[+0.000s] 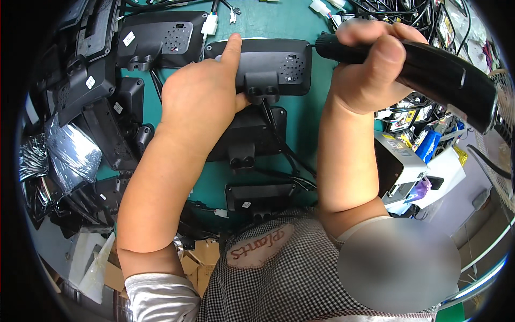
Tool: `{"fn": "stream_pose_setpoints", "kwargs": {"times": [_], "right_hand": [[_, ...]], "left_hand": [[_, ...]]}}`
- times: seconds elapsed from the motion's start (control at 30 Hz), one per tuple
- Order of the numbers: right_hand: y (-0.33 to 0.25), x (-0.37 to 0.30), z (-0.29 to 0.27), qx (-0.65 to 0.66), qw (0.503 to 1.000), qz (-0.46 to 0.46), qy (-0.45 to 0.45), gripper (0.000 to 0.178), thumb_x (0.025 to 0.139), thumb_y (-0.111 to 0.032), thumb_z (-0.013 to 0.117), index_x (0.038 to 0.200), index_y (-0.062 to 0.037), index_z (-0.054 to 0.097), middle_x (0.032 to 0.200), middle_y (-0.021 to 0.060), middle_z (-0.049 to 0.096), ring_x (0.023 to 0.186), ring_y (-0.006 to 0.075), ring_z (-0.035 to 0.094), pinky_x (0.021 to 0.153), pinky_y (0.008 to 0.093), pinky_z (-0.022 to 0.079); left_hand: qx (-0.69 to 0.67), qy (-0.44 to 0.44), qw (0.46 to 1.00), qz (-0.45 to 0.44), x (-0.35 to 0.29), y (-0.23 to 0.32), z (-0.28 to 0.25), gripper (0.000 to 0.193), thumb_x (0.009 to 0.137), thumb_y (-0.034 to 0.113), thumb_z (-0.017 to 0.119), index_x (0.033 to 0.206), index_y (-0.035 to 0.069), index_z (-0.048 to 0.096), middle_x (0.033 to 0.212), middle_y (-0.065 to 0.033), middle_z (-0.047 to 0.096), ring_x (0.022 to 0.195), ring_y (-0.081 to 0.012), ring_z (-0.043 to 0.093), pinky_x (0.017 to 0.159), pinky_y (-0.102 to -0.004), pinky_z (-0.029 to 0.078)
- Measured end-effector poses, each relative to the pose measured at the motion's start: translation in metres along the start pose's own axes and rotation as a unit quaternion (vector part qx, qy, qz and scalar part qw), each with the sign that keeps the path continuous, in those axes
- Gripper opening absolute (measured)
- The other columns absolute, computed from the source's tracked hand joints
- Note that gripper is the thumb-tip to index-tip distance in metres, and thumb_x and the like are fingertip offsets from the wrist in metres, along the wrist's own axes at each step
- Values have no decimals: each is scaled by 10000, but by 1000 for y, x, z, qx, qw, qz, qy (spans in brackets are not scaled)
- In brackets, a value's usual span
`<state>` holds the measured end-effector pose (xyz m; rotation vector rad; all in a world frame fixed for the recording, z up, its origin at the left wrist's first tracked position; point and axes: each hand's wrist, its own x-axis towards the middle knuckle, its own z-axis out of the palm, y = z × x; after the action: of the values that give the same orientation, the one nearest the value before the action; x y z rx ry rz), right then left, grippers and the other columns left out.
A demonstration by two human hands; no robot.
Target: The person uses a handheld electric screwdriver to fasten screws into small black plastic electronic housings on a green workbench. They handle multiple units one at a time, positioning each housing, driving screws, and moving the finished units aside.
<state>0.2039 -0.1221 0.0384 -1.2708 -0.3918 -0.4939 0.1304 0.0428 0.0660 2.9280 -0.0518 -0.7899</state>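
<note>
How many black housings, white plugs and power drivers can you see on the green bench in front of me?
Black housings lying in clear view on the green bench: 4, namely one under the left hand at, one at, one at, one at; the heap at left is too jumbled to count.
White plugs: 2
Power drivers: 1, in the right hand
Total: 7

Bright even overhead light, soft shadows, heavy fisheye bend w/ black vignette at edges, centre sharp, glare on plastic bags [75,153]
</note>
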Motion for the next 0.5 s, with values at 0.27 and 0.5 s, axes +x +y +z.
{"fn": "stream_pose_setpoints", "kwargs": {"times": [0.27,0.5], "right_hand": [[6,0,2,-2,1000,0,-29,361,784,-261,653,989,-40,455,655,93,553,530,194,521,509,323,473],[-21,25,0,-66,985,90,133,270,803,-331,577,854,-87,475,613,70,541,492,188,513,498,340,461]], "left_hand": [[-21,-17,999,-30,2,1,1,795,673,391,714,1340,173,339,832,-71,619,796,-235,608,660,-339,485],[-112,71,991,-23,-7,-9,20,758,694,274,719,1343,176,339,817,-75,607,772,-261,598,673,-355,473]]}}
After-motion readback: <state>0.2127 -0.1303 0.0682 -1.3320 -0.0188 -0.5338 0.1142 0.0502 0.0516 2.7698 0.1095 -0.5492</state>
